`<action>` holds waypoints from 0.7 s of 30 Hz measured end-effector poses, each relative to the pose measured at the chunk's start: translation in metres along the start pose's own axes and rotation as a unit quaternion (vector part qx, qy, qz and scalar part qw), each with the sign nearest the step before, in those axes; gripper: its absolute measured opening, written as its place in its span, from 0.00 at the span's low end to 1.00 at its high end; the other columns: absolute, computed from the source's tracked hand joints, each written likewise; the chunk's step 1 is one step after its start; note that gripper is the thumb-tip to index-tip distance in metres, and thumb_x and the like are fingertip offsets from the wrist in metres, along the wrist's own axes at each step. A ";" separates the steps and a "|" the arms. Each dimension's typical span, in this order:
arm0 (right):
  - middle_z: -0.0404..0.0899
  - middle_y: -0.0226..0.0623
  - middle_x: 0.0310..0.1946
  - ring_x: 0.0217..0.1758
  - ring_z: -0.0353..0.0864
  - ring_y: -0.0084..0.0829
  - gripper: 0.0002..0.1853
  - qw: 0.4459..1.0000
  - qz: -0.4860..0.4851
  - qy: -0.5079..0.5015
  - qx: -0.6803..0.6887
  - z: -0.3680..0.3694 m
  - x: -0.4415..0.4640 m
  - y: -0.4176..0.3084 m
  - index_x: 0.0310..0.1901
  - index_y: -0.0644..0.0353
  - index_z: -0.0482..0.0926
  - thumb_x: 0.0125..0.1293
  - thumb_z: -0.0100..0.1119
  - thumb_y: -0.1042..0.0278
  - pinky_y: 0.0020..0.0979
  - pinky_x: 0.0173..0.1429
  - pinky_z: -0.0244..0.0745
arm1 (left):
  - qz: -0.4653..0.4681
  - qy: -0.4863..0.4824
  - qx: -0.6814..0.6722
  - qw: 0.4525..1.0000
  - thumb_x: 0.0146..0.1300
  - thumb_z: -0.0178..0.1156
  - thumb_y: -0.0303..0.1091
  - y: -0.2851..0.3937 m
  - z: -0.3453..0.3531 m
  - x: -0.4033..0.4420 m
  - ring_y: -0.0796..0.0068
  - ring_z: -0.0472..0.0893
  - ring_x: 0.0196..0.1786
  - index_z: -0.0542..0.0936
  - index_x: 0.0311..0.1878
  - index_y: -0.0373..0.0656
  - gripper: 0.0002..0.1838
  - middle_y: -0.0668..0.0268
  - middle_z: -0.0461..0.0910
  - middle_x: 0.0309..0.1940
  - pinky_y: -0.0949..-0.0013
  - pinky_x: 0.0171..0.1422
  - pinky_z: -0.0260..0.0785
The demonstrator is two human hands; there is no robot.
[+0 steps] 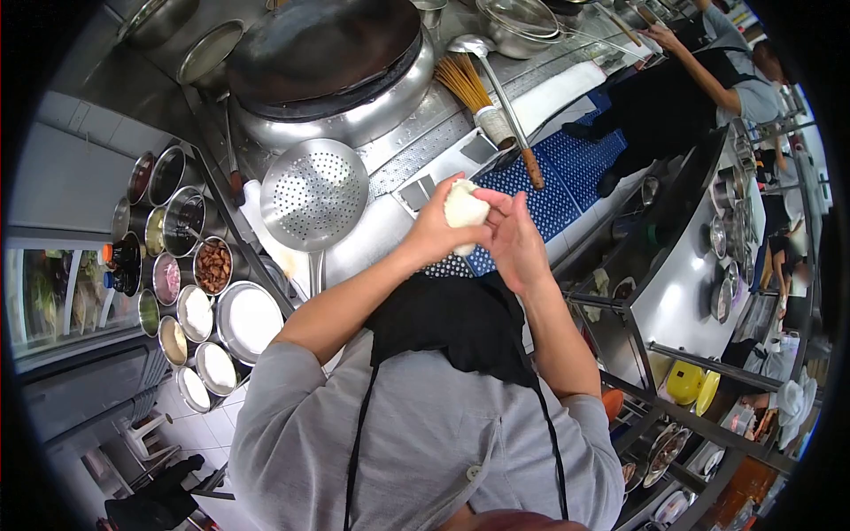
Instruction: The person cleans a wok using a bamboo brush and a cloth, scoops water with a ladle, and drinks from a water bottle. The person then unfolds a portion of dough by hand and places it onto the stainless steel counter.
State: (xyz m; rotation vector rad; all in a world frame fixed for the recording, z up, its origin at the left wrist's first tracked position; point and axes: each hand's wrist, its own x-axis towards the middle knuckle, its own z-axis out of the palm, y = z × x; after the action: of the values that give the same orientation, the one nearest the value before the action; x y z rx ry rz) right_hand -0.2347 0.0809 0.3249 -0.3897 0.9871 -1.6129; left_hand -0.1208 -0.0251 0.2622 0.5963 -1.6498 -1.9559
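Note:
In front of my apron, my left hand (431, 232) is closed round a soft white bundle (465, 205). Whether it is folded cloth or dough I cannot tell. A bit of white also shows below my left thumb. My right hand (516, 241) meets the bundle from the right, its fingertips pressed against the edge and its palm partly showing. Just left of my hands, a perforated metal strainer (315, 195) rests on the counter edge. Beyond them lies a ladle (500, 93) with a wooden handle, beside a bamboo wok brush (474, 93).
A large dark wok (323, 49) sits on the stove ahead. To the left stand several metal bowls of ingredients, one with brown chunks (213, 266), and a wide white-filled pan (250, 320). A steel counter (677, 305) runs along the right. Another person (708, 88) works at the far right.

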 end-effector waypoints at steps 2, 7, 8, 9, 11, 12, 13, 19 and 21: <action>0.77 0.39 0.56 0.58 0.76 0.28 0.27 0.985 -0.048 0.057 -0.154 -0.008 0.000 0.002 0.59 0.61 0.74 0.77 0.47 0.44 0.31 0.58 0.73 | -0.065 0.089 -0.118 0.987 0.56 0.72 0.30 -0.001 -0.012 0.005 0.71 0.82 0.49 0.69 0.65 0.37 0.34 0.60 0.80 0.49 0.66 0.52 0.76; 0.82 0.32 0.45 0.46 0.80 0.22 0.15 0.954 -0.010 0.118 -0.276 -0.079 0.012 0.024 0.53 0.60 0.79 0.75 0.53 0.58 0.26 0.47 0.76 | -0.057 0.301 -0.300 0.903 0.66 0.64 0.38 0.017 -0.081 0.052 0.68 0.82 0.34 0.75 0.53 0.40 0.17 0.60 0.81 0.38 0.63 0.24 0.75; 0.83 0.29 0.37 0.37 0.79 0.19 0.14 0.950 0.010 0.148 -0.273 -0.093 0.015 0.033 0.50 0.61 0.80 0.74 0.55 0.59 0.23 0.39 0.76 | -0.040 0.353 -0.313 0.881 0.68 0.60 0.44 0.022 -0.094 0.067 0.66 0.82 0.34 0.75 0.52 0.41 0.18 0.60 0.80 0.39 0.63 0.25 0.75; 0.82 0.29 0.36 0.36 0.79 0.19 0.14 0.945 0.035 0.132 -0.296 -0.108 0.020 0.042 0.49 0.60 0.81 0.74 0.56 0.58 0.23 0.38 0.75 | -0.024 0.405 -0.323 0.855 0.71 0.57 0.49 0.026 -0.106 0.082 0.64 0.82 0.35 0.74 0.52 0.43 0.19 0.60 0.80 0.39 0.62 0.27 0.75; 0.82 0.29 0.34 0.34 0.79 0.19 0.14 0.930 0.095 0.107 -0.340 -0.142 0.028 0.056 0.47 0.60 0.81 0.73 0.57 0.58 0.23 0.36 0.74 | -0.056 0.386 -0.366 0.845 0.73 0.47 0.59 0.041 -0.128 0.104 0.58 0.81 0.42 0.74 0.54 0.47 0.25 0.58 0.79 0.45 0.55 0.37 0.76; 0.81 0.28 0.31 0.31 0.78 0.18 0.13 0.922 0.119 0.108 -0.351 -0.152 0.038 0.065 0.44 0.60 0.81 0.72 0.58 0.58 0.22 0.34 0.73 | -0.084 0.396 -0.369 0.836 0.73 0.43 0.62 0.053 -0.130 0.116 0.56 0.79 0.45 0.74 0.54 0.48 0.27 0.57 0.78 0.48 0.51 0.43 0.74; 0.81 0.28 0.31 0.31 0.78 0.18 0.12 0.919 0.134 0.096 -0.358 -0.164 0.048 0.075 0.43 0.59 0.81 0.72 0.58 0.58 0.22 0.33 0.73 | -0.109 0.408 -0.371 0.827 0.73 0.39 0.64 0.060 -0.134 0.128 0.54 0.78 0.49 0.74 0.55 0.50 0.29 0.57 0.77 0.51 0.47 0.48 0.72; 0.82 0.27 0.37 0.33 0.76 0.18 0.15 0.913 0.170 0.087 -0.360 -0.202 0.135 0.120 0.55 0.56 0.78 0.73 0.56 0.60 0.24 0.31 0.74 | -0.156 0.434 -0.362 0.810 0.67 0.53 0.61 0.060 -0.151 0.162 0.50 0.75 0.55 0.77 0.51 0.54 0.23 0.56 0.75 0.52 0.44 0.56 0.69; 0.82 0.30 0.44 0.38 0.78 0.26 0.19 0.918 0.144 0.084 -0.359 -0.206 0.167 0.131 0.63 0.57 0.74 0.73 0.53 0.62 0.27 0.34 0.76 | -0.164 0.429 -0.386 0.800 0.66 0.57 0.57 0.075 -0.143 0.166 0.51 0.75 0.55 0.77 0.50 0.53 0.20 0.56 0.75 0.53 0.42 0.58 0.69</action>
State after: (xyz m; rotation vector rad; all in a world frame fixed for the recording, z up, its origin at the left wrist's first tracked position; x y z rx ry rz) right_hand -0.3455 0.0070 0.0607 -0.5711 1.6844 -0.9848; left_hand -0.1521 -0.2490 0.3114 1.2116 -0.1554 -1.8901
